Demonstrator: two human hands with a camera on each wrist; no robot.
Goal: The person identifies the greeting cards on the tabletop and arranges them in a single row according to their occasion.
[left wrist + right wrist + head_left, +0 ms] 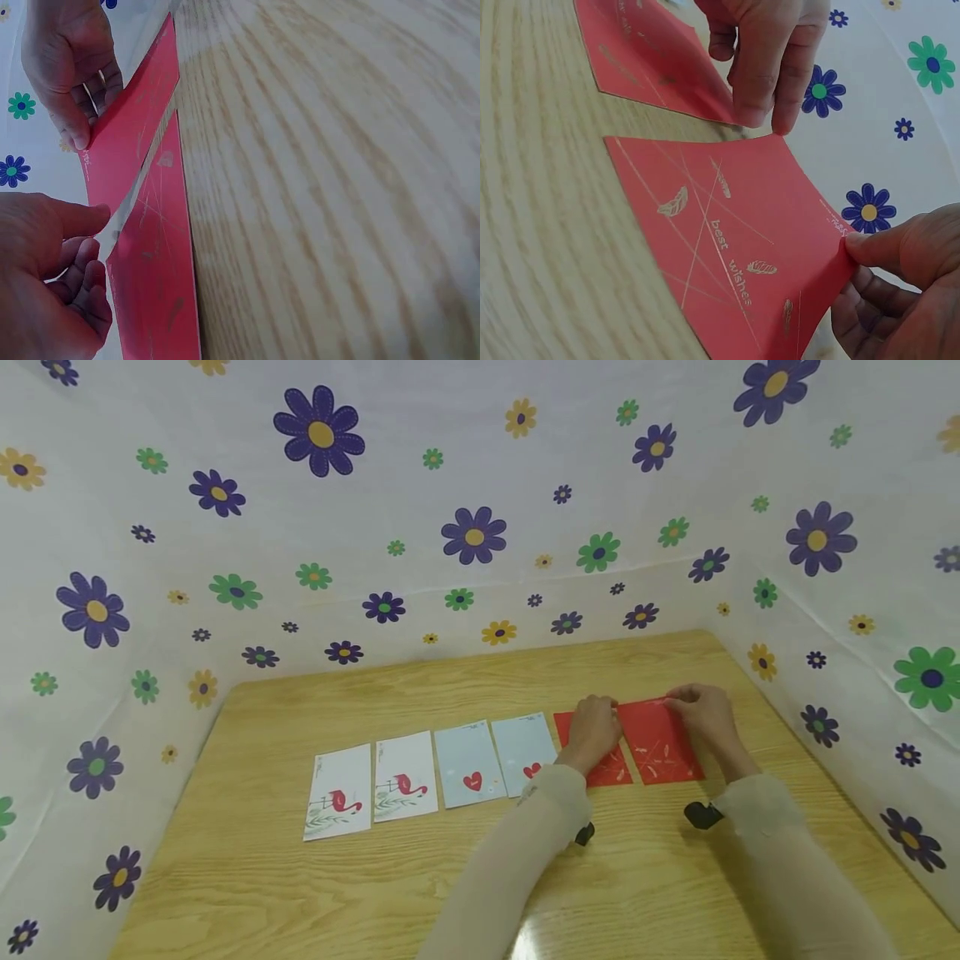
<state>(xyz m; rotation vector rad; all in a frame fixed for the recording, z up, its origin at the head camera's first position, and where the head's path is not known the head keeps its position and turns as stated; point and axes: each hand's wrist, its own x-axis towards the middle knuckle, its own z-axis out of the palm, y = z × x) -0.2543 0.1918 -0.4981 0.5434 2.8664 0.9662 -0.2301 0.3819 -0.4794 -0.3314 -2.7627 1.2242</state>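
Two red cards lie side by side at the right end of a row of cards. The rightmost red card (660, 745), printed "best wishes" with gold lines and leaves in the right wrist view, has its far edge bowed up off the wood. My right hand (708, 718) pinches its far right corner between thumb and fingers. At its far left corner, my left hand (595, 732) holds on with the fingertips. The other red card (611, 770) is partly covered by my left hand and lies flat beneath it.
To the left lie two pale blue cards with red hearts, the blue card (468, 764) among them, and two white flamingo cards, one a white card (405, 777). All rest on a wooden table (247, 860). A flower-print cloth (420, 510) surrounds the table's back and sides.
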